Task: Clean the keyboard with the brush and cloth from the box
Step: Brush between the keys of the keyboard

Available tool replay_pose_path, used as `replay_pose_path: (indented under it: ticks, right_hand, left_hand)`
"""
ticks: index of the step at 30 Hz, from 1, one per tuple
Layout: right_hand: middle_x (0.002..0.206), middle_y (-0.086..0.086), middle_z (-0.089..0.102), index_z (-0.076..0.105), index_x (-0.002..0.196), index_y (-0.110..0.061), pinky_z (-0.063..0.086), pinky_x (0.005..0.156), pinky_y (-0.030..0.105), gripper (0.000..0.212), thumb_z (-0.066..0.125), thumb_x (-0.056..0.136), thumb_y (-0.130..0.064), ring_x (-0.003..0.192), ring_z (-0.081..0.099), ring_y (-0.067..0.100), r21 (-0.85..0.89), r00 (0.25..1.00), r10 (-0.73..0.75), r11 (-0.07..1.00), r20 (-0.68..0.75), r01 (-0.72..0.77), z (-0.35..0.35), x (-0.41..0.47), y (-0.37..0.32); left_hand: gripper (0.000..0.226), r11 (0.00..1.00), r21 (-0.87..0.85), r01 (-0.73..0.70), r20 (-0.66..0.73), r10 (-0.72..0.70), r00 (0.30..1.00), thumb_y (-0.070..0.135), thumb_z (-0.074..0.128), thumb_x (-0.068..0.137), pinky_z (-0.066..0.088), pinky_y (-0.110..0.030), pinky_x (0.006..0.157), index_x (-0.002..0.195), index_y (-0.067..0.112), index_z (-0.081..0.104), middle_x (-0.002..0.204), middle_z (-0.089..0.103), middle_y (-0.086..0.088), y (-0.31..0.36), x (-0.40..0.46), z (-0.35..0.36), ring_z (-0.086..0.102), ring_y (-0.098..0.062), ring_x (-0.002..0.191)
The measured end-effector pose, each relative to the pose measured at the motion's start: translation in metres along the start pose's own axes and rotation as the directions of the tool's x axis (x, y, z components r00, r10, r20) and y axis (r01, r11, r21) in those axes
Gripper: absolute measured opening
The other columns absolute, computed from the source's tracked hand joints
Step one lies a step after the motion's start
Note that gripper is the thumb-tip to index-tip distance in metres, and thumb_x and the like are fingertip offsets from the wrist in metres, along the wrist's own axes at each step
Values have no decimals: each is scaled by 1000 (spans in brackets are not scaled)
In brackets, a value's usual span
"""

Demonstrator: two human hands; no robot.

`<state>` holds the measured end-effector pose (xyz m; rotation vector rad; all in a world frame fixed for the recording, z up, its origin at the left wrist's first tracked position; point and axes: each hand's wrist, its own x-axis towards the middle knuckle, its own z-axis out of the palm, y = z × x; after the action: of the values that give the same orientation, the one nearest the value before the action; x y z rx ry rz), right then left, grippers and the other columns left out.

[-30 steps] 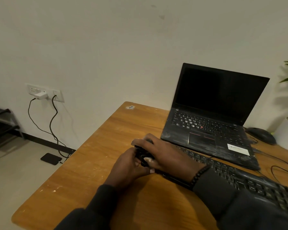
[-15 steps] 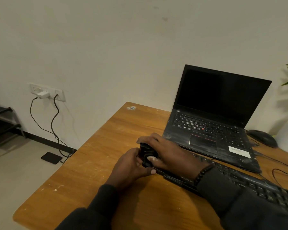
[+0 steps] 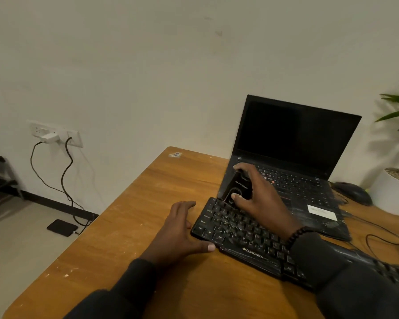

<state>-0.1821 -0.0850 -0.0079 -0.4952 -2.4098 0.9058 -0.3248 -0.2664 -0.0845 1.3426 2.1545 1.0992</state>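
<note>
Since the earlier frames the two hands have been separated: then they were joined around a small black object at the left end of the keyboard, and now that object has been carried up and away by the right hand alone, while the left hand has been left behind at the keyboard's corner. The view has also been turned a little to the right.

The wooden table (image 3: 134, 226) carries everything. On it, an open black laptop (image 3: 293, 143) with a dark screen is set at the far side, and the black Zebronics keyboard (image 3: 240, 236), the thing to be cleaned, is laid just in front of it, its near-left corner turned toward the person. A white pot with a plant (image 3: 392, 189) and a black mouse (image 3: 352, 192) are seen at the right.

The right hand (image 3: 260, 199) is held above the far-left corner of the keyboard; its fingers and thumb are curled around a small black box (image 3: 236, 189) with a printed logo, which is probably the cleaning kit. Whether the box is opened cannot be told. The left hand (image 3: 180, 233) rests at the left edge of the keyboard with fingers spread and fairly straight, the thumb touching the front edge, nothing held in it.

The task is judged to be at its beginning. No brush and no cloth are visible yet, and no key is being wiped. The tools must be taken out, then the brushing and wiping remain.
</note>
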Motion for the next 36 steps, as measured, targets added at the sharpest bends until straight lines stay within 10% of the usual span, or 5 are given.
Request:
replay_pose_path:
  ticks: [5, 12, 19, 30, 36]
  right_hand:
    - [128, -7, 47, 36, 133, -38, 55, 64, 14, 61, 69, 86, -17, 106, 56, 10, -42, 1000, 11, 999, 2, -11, -2, 11, 7]
    - [130, -4, 45, 33, 133, -41, 60, 72, 27, 63, 69, 87, -17, 110, 54, 15, -117, 998, 21, 993, 52, -15, 5, 21, 18]
    - [123, -8, 48, 35, 130, -43, 61, 63, 26, 61, 70, 86, -18, 99, 60, 12, -19, 992, 46, 999, 114, -44, 3, 1, 21]
    - [127, -9, 43, 26, 133, -47, 59, 69, 25, 63, 65, 90, -24, 103, 52, 8, -249, 978, -46, 964, 202, 96, 14, -31, -12]
    - [119, -16, 51, 38, 128, -43, 59, 69, 22, 54, 67, 89, -19, 101, 58, 6, 19, 935, -51, 999, 350, 48, -9, -49, -32]
  left_hand:
    - [140, 992, 126, -21, 325, -21, 946, 63, 89, 49, 27, -58, 116, 150, 52, -8, 161, 13, 3, 12, 33, -22, 18, -29, 146]
    - [134, 991, 122, -59, 418, 3, 909, 67, 87, 45, 30, -54, 116, 146, 55, 0, 153, 23, 8, 5, 55, -20, 24, -24, 141]
    - [145, 920, 316, -233, 547, 24, 837, 47, 94, 55, 1, -48, 123, 153, 39, -14, 161, -19, 16, 8, 47, -23, -9, -14, 146]
    - [129, 968, 178, -177, 343, 108, 933, 70, 84, 48, 26, -42, 118, 149, 46, 8, 144, 30, 19, -1, 31, -12, 30, -9, 131]
    - [125, 967, 171, -188, 331, 123, 936, 65, 89, 50, 27, -38, 117, 145, 51, 8, 136, 29, 29, 1, 8, -10, 31, -6, 129]
